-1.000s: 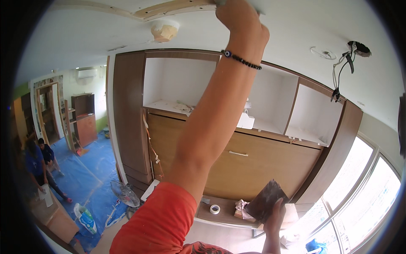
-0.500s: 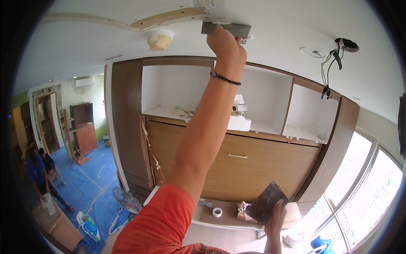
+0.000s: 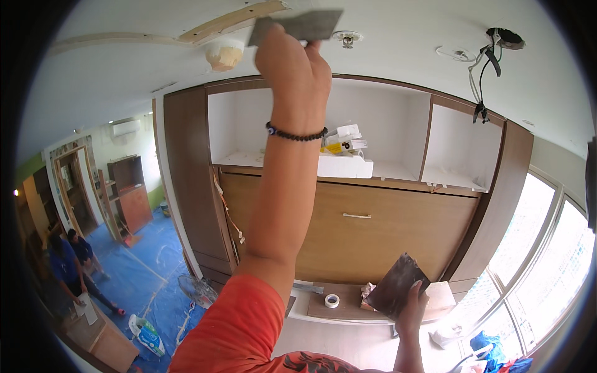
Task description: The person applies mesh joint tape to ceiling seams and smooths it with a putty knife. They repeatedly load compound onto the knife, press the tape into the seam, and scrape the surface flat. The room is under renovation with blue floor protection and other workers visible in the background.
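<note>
Raised higher than half a second ago, the left hand (image 3: pixel 292 65) now fills the top of the view, its fingers clenched around a flat, grey, rectangular trowel blade (image 3: pixel 297 26) pressed up against the smooth white ceiling (image 3: pixel 398 46). A string of dark beads (image 3: pixel 296 133) circles the wrist below it, and an orange sleeve (image 3: pixel 239 329) covers the shoulder. Just left of the blade runs a bare strip of pale wood (image 3: pixel 233 22) let into the plaster, beside a rough, beige, dome-shaped ceiling fitting (image 3: pixel 224 56); just to its right sits a small metal sprinkler head (image 3: pixel 347 39).

Far below, the right hand (image 3: pixel 411 308) stays low, gripping by its lower edge a dark, square, matt board (image 3: pixel 397 287) tilted on one corner. Near that hand, on a long white surface (image 3: pixel 298 313), lies a roll of white tape (image 3: pixel 332 301).

Behind both hands stands a tall wall unit of brown wood (image 3: pixel 373 230) with white open compartments, one holding white boxes (image 3: pixel 345 166). Black cables (image 3: pixel 488 68) dangle from a hole in the ceiling well to the right of the raised hand. Well to the left and below, two people in blue (image 3: pixel 71 264) crouch on blue floor sheeting (image 3: pixel 146 267).
</note>
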Available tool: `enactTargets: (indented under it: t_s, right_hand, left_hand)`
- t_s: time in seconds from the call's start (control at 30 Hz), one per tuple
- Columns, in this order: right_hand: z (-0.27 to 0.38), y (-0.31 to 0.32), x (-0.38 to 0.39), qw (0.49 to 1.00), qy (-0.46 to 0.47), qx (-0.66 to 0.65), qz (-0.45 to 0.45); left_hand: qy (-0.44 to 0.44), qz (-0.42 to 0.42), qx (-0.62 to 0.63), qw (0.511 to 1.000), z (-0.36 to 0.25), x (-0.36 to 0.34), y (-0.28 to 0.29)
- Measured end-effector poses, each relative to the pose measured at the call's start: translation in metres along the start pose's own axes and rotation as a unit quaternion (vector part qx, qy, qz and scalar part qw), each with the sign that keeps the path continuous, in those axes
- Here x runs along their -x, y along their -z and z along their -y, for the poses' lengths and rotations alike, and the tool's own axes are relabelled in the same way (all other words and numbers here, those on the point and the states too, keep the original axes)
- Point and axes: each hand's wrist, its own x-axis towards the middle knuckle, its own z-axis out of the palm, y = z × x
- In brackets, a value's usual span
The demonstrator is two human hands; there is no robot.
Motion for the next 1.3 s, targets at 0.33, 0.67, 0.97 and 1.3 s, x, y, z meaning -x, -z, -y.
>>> enactTargets:
  t_s: [0.33, 0.67, 0.97, 1.3]
  right_hand:
    - [0.005, -0.007, 0.011, 0.999, -0.022, -0.028, -0.031]
    - [-0.021, 0.037, 0.019, 0.992, 0.022, -0.059, -0.107]
    - [-0.031, 0.071, 0.028, 0.975, 0.024, -0.027, -0.217]
    - [-0.008, 0.049, 0.031, 0.988, -0.001, -0.006, -0.151]
  left_hand:
    - [-0.431, 0.017, -0.34, 0.836, 0.082, -0.032, 0.025]
    - [-0.489, -0.028, -0.335, 0.804, 0.139, -0.049, -0.032]
    - [-0.411, 0.103, -0.369, 0.828, 0.193, 0.0, -0.017]
    - [-0.018, -0.034, 0.087, 0.995, 0.091, -0.024, -0.021]
